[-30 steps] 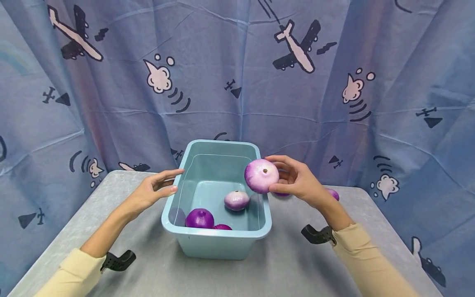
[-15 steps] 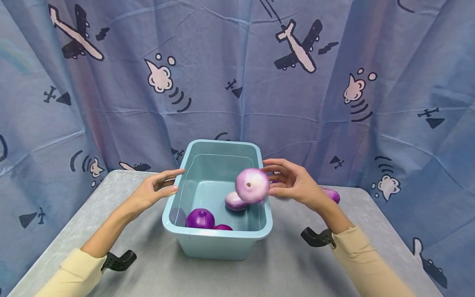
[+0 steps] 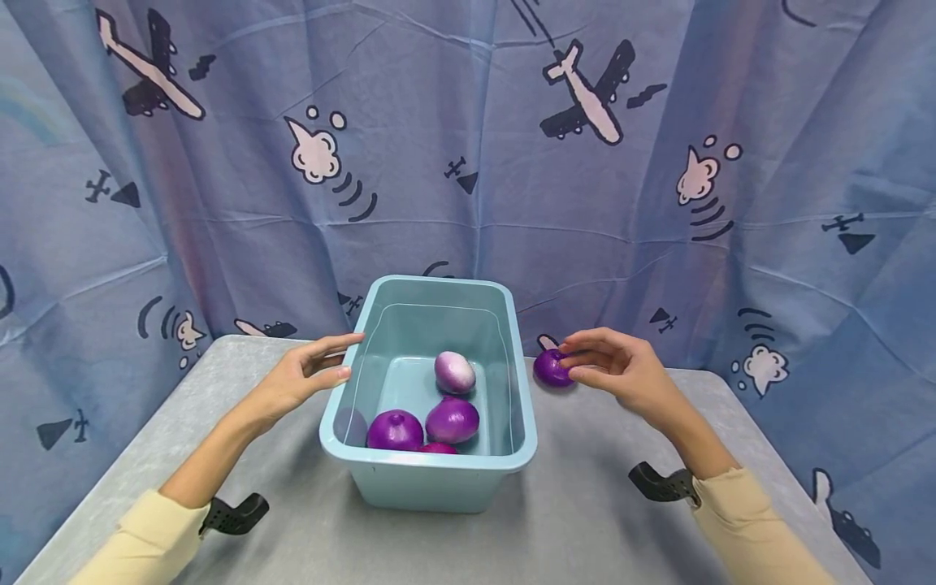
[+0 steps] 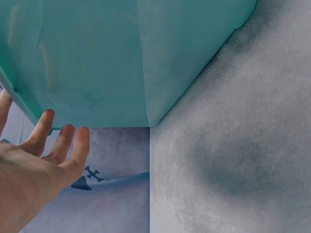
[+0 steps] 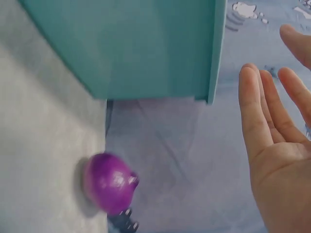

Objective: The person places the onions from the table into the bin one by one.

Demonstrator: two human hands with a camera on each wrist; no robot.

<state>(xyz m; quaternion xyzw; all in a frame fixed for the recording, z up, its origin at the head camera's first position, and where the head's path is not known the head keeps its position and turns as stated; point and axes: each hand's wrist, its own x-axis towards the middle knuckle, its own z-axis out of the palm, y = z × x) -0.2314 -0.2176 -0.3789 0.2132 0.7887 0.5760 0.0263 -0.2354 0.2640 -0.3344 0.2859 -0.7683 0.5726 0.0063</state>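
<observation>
A light blue plastic bin [image 3: 427, 487] holds several purple onions. Two dark ones, a left onion [image 3: 395, 430] and a middle onion [image 3: 452, 420], lie toward its front. Behind them is a paler onion [image 3: 455, 372], and a magenta piece [image 3: 439, 448] shows just over the front rim. My left hand [image 3: 307, 370] has its fingertips at the bin's left rim, fingers spread. My right hand [image 3: 621, 370] is to the right of the bin, fingers loosely bent and holding nothing. Another purple onion [image 3: 553, 369] sits on the table near its fingertips; the right wrist view shows this table onion [image 5: 110, 183] below the hand.
The bin stands on a grey table [image 3: 570, 504] with its back edge close to a blue curtain [image 3: 409, 179] printed with airplanes. Black wrist mounts, including the left mount [image 3: 236, 513], hang below both wrists.
My right hand let an onion go into the bin, then moved right, out over the table. The pale onion inside shifted back and turned. My left hand stayed at the rim.
</observation>
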